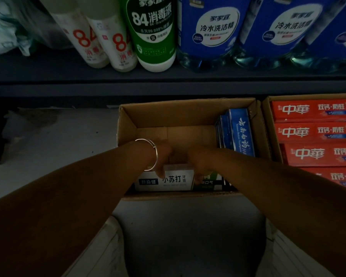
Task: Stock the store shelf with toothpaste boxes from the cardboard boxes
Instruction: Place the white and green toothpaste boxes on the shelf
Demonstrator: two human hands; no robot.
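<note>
We grip the white toothpaste box point(164, 179) w/ left hand point(161, 156) and, prob., right hand point(198, 162); lift level, clear of carton wall point(126, 124).

Red toothpaste boxes point(318, 132) and blue bottles point(214, 27) cut by frame edges

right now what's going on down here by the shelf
A person is reaching both hands into an open cardboard box on the floor below the shelf. The left hand and right hand grip white toothpaste boxes at its near end. Blue toothpaste boxes stand along its right wall, and a second carton holds red toothpaste boxes.
</note>
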